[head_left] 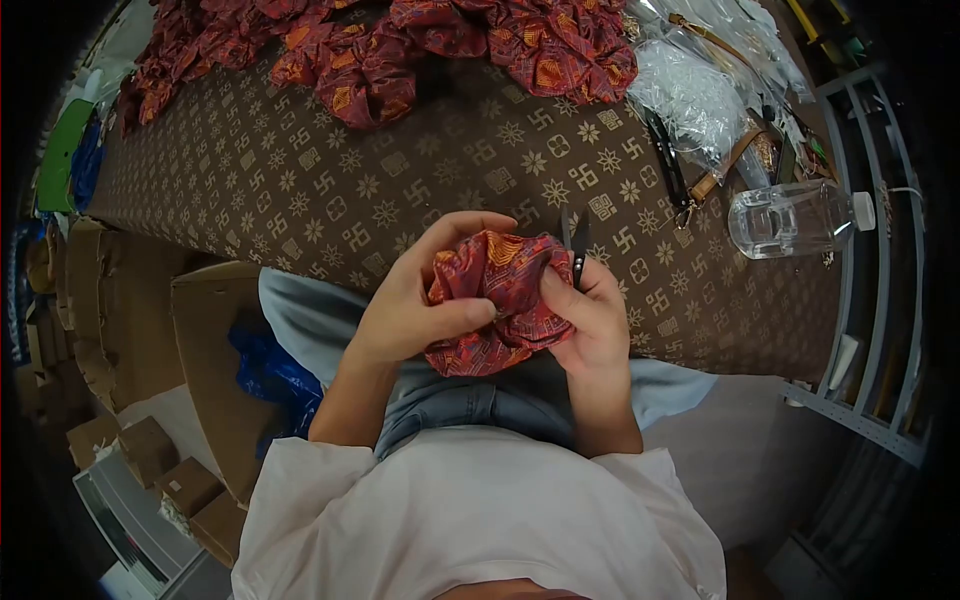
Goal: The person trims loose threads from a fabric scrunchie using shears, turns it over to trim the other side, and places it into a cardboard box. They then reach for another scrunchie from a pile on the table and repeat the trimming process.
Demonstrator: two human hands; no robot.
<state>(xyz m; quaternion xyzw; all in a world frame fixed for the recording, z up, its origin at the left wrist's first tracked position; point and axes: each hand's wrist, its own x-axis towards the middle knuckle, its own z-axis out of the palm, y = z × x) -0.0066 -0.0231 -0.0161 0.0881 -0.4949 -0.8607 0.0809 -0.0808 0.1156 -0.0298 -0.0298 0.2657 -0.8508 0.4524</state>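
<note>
My left hand (pixel 425 300) is closed on the left side of a gathered piece of red patterned cloth (pixel 500 275), its thumb pressed on the front. On the cloth's right side, my right hand (pixel 595 315) grips the fabric with the thumb on top. A small pair of scissors (pixel 576 245) with dark blades and a black handle sticks up from that same hand, tips pointing away from me. The cloth is bunched and creased above my lap, at the table's near edge. Most fingers are hidden behind it.
More bunched red patterned cloth (pixel 370 75) lies along the far side of the brown patterned tablecloth (pixel 450 150). At right are clear plastic bags (pixel 690 100), straps and a clear bottle (pixel 790 220), beside a grey metal rack (pixel 880 260). Cardboard boxes (pixel 215 330) stand at left.
</note>
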